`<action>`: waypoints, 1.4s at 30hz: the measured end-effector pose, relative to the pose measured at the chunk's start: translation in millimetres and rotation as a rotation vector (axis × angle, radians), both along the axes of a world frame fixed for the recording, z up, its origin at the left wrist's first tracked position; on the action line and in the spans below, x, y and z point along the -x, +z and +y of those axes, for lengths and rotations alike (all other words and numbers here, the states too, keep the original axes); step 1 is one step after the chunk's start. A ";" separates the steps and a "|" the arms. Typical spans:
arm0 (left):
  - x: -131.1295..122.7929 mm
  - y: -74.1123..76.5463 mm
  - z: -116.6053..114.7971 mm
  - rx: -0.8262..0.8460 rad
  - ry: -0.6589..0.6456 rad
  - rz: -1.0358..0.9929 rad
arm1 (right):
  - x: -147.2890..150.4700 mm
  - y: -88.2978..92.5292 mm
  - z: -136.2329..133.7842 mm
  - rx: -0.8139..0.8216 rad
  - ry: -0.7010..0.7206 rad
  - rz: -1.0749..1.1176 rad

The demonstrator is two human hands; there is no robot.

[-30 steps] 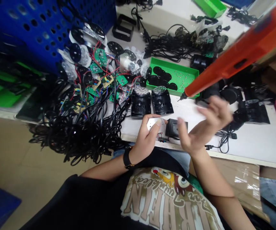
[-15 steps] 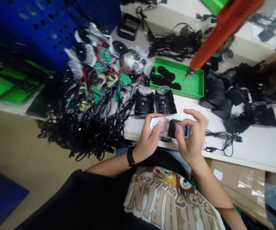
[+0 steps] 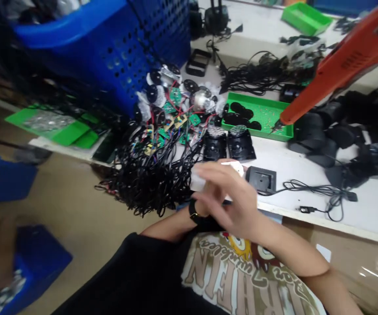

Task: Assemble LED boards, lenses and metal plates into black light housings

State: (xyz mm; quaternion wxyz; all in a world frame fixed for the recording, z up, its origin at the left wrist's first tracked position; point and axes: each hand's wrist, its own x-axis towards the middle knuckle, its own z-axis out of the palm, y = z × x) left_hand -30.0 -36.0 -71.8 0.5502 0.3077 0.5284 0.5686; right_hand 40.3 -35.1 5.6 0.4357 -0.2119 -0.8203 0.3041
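Observation:
My right hand [image 3: 233, 197] is crossed in front of my left, blurred, with a small whitish translucent piece [image 3: 197, 178] between its fingertips. Mostly hidden behind it, my left hand [image 3: 208, 202] holds a white round-edged part [image 3: 236, 166]; its fingertips show beside that part. A black square housing [image 3: 261, 180] lies on the table just right of the hands, with a black cable [image 3: 306, 188] running from it. Two black housings with mesh tops [image 3: 214, 144] [image 3: 240, 143] stand behind the hands.
Circuit boards and wires [image 3: 175, 118] pile up at left, over tangled black cables [image 3: 149, 179]. A green tray [image 3: 264, 111] holds black discs; an orange screwdriver [image 3: 326, 74] hangs above it. Behind stands a blue basket [image 3: 110, 48]. Black parts [image 3: 316, 135] lie at right.
My right hand has moved left, off the black housing and across my left hand, and now holds the translucent piece. The housing lies on the table. The camera view has shifted.

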 end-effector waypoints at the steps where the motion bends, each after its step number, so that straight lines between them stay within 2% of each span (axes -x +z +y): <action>1: 3.3 1.1 -0.2 -0.012 -0.013 -0.010 | -14.1 -9.8 3.7 -0.008 -0.142 0.021; 3: 7.3 2.0 -0.2 -0.069 -0.069 -0.173 | -43.0 -28.2 9.2 0.024 -0.383 0.002; 4: 7.8 2.0 -0.2 -0.086 -0.097 -0.244 | -55.7 -35.7 10.7 0.062 -0.454 -0.027; 6: 6.4 1.4 -0.1 -0.095 -0.153 -0.320 | -74.5 -45.4 12.0 0.155 -0.510 -0.076; 14: -0.3 -1.7 2.4 -0.080 -0.258 -0.050 | -94.2 -43.7 20.5 0.457 -0.418 -0.114; 18: 2.7 -3.0 4.9 -0.062 -0.324 -0.095 | -103.6 -46.2 29.1 0.691 -0.381 0.003; 22: 4.7 -1.4 8.5 -0.066 -0.257 -0.136 | -116.8 -50.7 38.1 0.861 -0.363 0.130; 30: 9.9 1.3 14.5 -0.102 -0.204 -0.086 | -135.6 -53.0 44.1 0.823 -0.455 0.162; 35: 31.4 3.8 13.3 -0.135 -0.125 0.031 | -137.0 -51.3 35.0 0.792 -0.303 0.071; 37: 39.3 8.6 6.0 -0.129 -0.211 0.083 | -131.5 -50.4 29.4 0.763 -0.237 0.002; 40: 43.7 15.5 -11.0 -0.050 -0.425 0.241 | -119.1 -47.6 24.6 0.709 -0.155 -0.096; 42: 42.9 16.3 -21.7 -0.008 -0.466 0.363 | -111.8 -44.2 26.2 0.648 -0.082 -0.192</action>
